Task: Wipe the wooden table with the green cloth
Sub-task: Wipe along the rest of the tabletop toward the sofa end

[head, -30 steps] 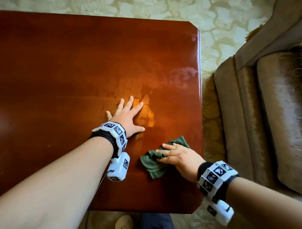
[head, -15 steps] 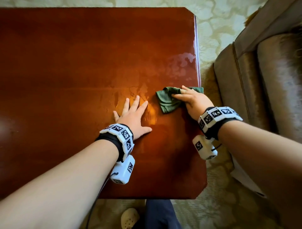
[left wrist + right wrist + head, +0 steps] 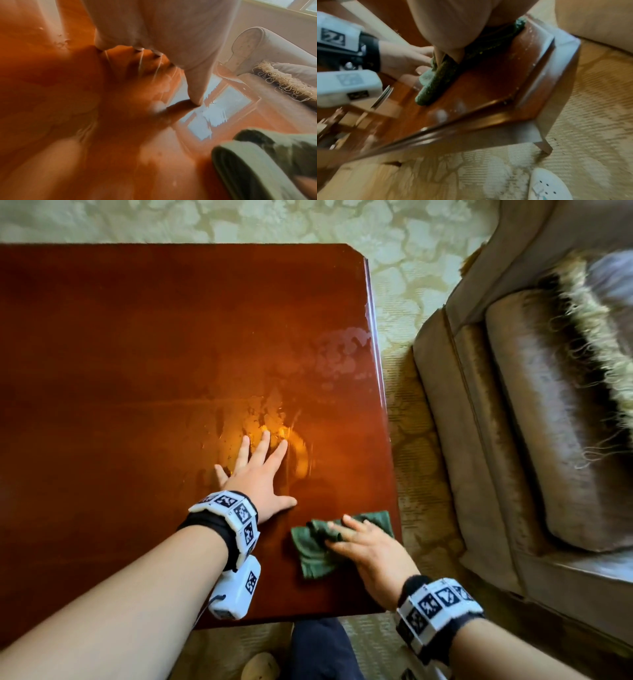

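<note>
Green cloth [image 3: 317, 549] lies crumpled on the wooden table [image 3: 137, 371], close to the near right corner and almost reaching the right edge. The right hand [image 3: 370, 556] lies on top of it with its fingers [image 3: 356, 525] extended and slightly apart, pressing the fabric against the wood; the right wrist view shows the cloth [image 3: 440, 79] bunched into a roll under the palm. The left hand [image 3: 258, 477] rests flat on the table just left of the cloth and a little farther from the near edge, its 4 fingers and thumb spread apart and holding nothing. In the left wrist view the fingertips [image 3: 195, 100] touch the glossy surface. Streaky wet marks [image 3: 274, 419] shine beyond the left fingertips, and a pale dull patch [image 3: 342, 354] sits by the right edge farther back. Beside the right edge stands a brown sofa [image 3: 513, 422] on patterned carpet [image 3: 394, 241].
</note>
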Motion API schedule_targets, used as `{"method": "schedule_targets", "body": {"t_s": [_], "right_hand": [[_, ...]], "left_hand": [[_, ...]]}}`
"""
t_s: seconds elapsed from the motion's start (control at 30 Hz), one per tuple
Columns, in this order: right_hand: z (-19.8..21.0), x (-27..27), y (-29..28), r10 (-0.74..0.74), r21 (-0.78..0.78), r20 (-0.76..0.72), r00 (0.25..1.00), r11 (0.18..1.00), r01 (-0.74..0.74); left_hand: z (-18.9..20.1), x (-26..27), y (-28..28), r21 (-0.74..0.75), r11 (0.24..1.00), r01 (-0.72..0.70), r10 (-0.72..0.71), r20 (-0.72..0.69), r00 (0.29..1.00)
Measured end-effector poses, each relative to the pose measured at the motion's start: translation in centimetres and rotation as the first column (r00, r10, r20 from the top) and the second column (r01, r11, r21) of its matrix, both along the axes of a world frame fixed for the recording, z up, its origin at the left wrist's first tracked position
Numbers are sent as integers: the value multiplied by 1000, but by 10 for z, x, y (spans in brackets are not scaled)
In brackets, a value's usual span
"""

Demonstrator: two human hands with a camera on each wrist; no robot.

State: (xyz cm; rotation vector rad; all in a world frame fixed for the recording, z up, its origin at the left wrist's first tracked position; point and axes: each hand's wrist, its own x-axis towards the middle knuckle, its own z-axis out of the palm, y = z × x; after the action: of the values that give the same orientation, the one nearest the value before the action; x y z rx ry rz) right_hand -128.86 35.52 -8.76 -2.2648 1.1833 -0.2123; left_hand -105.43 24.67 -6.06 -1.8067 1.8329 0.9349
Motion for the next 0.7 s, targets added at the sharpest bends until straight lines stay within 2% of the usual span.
{"method": "schedule_targets", "body": {"t_s": [0.1,0.2,0.27,0.33,0.43,0.5,0.57,0.63,0.7], "right_hand": [[2,-3,-4,139,31,-12,990,990,-139],[0,-5,-36,149,58,8,989,987,-149],[3,1,-64,21,52,2,1000,998,-21],[6,12,-93,-192,85,2,981,978,191],[9,35,-123,-459,162,-39,888,874,459],[9,51,-129,-544,162,-53,838,823,545],[9,61,-123,-471,177,-61,880,863,473],[11,62,-110,-282,194,-87,955,936,294],[14,57,-89,-97,203,-81,992,973,111]], "left_hand": [[1,3,11,5,999,34,-34,2,999],[0,6,17,-4,999,51,-51,-3,999],[-1,7,18,-14,999,51,-51,-10,999],[-2,8,19,-28,998,48,-48,-20,999],[-3,9,20,-53,998,43,-46,-53,998],[-2,12,22,-81,996,33,-39,-76,996],[-2,20,25,-110,994,14,-25,-101,995],[-3,32,30,-138,990,-14,-4,-128,992],[-4,42,36,-151,987,-54,32,-142,989]]}}
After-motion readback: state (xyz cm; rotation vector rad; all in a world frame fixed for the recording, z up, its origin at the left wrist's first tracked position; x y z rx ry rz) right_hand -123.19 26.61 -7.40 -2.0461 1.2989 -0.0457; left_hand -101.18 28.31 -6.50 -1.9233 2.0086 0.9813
